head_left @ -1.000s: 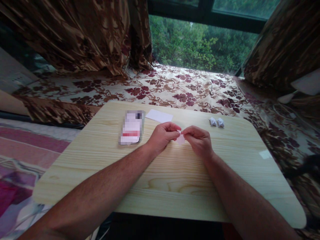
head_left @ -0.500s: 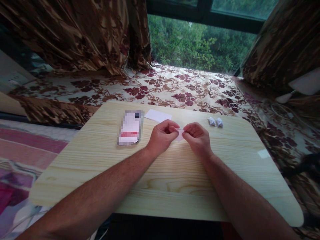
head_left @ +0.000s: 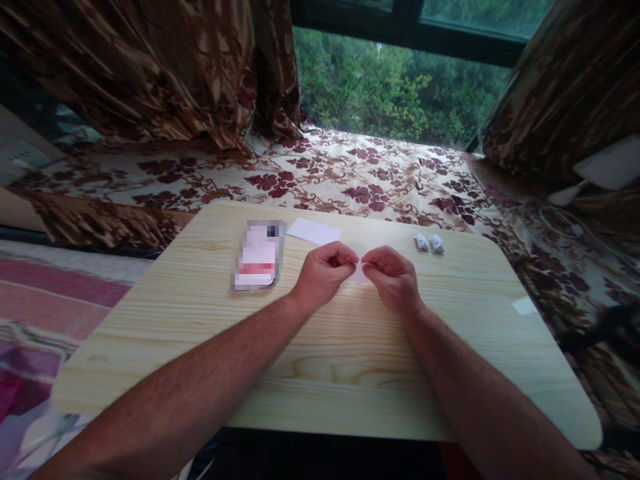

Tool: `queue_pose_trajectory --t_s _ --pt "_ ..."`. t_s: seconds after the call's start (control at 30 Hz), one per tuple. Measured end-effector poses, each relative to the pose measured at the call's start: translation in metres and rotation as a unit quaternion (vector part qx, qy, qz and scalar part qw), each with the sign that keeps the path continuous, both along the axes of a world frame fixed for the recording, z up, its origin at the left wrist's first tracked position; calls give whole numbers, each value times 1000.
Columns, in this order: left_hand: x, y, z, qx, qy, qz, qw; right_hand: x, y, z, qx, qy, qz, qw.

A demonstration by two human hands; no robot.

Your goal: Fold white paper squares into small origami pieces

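Note:
A small piece of white paper [head_left: 359, 274] is pinched between my two hands above the middle of the table. My left hand [head_left: 327, 270] closes thumb and forefinger on its left upper edge. On the other side my right hand [head_left: 393, 277] grips it the same way, the fingertips of both hands almost meeting. Most of the paper is hidden by the fingers, and only its lower part hangs in sight. Two small folded white paper shapes [head_left: 429, 244] sit side by side to the right, beyond my right hand. Behind my left hand lies a flat white paper stack [head_left: 314, 231].
A blurred-out flat pinkish-white object [head_left: 257, 255] lies left of my hands on the wooden table [head_left: 360, 373]. A small white patch [head_left: 524, 306] is near the right edge. Beyond the table are a flower-patterned cloth [head_left: 370, 180], curtains [head_left: 200, 73] and a window.
The fingertips of both hands have drawn closer together over the top edge of the paper. The whole view has shifted slightly; the other things stay in place.

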State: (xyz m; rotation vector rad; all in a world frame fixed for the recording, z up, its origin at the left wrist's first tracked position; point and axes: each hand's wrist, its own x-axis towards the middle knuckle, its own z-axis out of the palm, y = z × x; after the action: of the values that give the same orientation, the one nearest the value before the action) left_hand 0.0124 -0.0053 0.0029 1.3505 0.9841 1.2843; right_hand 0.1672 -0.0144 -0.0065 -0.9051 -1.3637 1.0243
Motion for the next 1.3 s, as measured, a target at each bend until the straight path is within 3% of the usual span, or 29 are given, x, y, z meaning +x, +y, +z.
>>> queue_pose_trajectory --t_s 0.27,0.5,0.7,0.83,1.07,1.3 --pt "-1 0 3 -35 -36 -29 998 2 -3 10 1 -2 10 1000" --pt "-3 1 1 -61 -15 -43 997 2 -1 8 -26 22 1 999" --pt "-2 2 1 -87 -91 -81 989 1 0 6 -24 41 -22 999" --pt "-1 1 1 -110 -43 -114 986 1 1 3 4 36 -41 999" --pt "-2 0 5 -96 -14 -46 994 0 0 0 7 -7 -48 999" --pt "-2 0 3 -45 58 -19 997 0 0 12 -62 31 -43 997"
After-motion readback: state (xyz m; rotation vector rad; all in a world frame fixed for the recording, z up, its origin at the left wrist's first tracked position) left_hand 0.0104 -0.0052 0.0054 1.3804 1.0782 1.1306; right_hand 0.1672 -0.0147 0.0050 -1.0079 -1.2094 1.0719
